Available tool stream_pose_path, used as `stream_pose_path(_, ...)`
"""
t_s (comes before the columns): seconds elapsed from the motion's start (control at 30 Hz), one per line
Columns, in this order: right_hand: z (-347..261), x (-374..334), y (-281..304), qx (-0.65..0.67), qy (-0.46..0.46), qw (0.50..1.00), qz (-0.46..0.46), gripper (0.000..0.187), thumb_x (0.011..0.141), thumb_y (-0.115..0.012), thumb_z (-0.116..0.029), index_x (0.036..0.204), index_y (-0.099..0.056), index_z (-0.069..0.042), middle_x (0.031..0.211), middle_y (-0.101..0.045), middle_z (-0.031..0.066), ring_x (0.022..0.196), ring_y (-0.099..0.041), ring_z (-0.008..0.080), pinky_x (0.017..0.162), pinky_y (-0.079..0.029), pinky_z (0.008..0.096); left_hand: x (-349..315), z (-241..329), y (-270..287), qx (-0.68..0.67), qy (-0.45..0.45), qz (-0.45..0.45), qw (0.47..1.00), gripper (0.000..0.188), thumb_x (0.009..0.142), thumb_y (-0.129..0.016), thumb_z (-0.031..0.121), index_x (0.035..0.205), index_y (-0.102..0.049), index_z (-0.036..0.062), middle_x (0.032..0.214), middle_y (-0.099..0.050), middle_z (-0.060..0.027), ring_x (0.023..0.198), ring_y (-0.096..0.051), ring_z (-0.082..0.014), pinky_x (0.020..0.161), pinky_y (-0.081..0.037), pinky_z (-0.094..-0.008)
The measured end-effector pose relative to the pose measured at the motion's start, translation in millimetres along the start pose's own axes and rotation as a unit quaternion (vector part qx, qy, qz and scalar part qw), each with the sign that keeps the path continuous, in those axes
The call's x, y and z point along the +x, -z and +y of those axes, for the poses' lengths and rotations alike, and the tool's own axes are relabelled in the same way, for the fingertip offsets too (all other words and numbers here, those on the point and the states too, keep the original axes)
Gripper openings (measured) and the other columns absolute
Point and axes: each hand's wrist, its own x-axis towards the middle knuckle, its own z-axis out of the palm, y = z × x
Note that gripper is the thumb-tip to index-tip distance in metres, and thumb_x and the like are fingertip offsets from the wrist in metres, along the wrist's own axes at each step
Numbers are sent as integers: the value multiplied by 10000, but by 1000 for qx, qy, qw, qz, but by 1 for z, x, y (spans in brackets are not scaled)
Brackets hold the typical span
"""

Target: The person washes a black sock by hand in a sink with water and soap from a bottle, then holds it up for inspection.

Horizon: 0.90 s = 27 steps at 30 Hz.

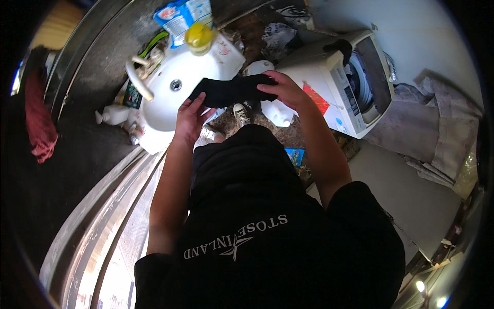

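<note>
A black sock (229,92) is stretched sideways between my two hands, in front of my body and beside the sink's right edge. My left hand (191,116) pinches one end between thumb and fingers. At the other end, my right hand (285,90) grips the fabric with its thumb on the near side. Another dark piece of cloth (340,49) hangs over the rim of the top-loading washing machine (321,64) on the right. The machine's lid is up, and part of its tub shows.
A white sink (163,110) with a pale faucet (138,82) stands at the left. On its far edge are a yellow-lidded container (199,38) and a blue-and-white bag (177,18). A white jug (278,112) is on the floor near my shoes. A reddish cloth (40,118) hangs far left.
</note>
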Motion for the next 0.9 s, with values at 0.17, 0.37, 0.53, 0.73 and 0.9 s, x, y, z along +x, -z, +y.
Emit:
stream_pose_path(0.17,-19,-14,90,-31,21,983,179,736,786,-795,-412,1383,-515,-86,1375,-524,166,1246,-507,295,1004,-414,439,27,-9,-57,110,109,-85,984,292,963,-588,223,1161,-556,9,1108,-665,-137,974,-661,-237,888,-562,-398)
stream_pose_path(0.37,-79,-2,210,-98,90,958,256,559,841,-759,-303,1316,-569,-78,1144,-646,53,1010,-617,146,834,-480,324,54,-39,-97,209,124,-90,966,307,974,-542,252,1190,-560,35,1164,-661,-136,1031,-643,-246,926,-513,-386)
stream_pose_path(0.53,-92,-7,296,59,156,948,270,461,863,-745,-226,1254,-578,-46,1181,-622,76,1080,-592,197,884,-488,374,67,-63,-90,202,124,-43,971,341,978,-512,300,1185,-583,38,1104,-692,-102,959,-653,-193,852,-505,-338)
stream_pose_path(0.73,-10,-23,427,-49,-25,922,383,603,866,-743,-233,1367,-487,-13,1325,-553,157,1166,-562,285,892,-524,406,75,-87,-84,179,138,-29,974,331,982,-500,303,1184,-582,53,1116,-685,-97,969,-643,-219,876,-488,-366)
stream_pose_path(0.9,16,-22,397,-155,-99,879,440,643,847,-742,-217,1386,-449,-23,1256,-570,159,1108,-583,245,816,-538,398,60,-93,-72,186,134,-1,973,337,985,-485,301,1194,-583,54,1119,-686,-86,968,-639,-199,881,-492,-360)
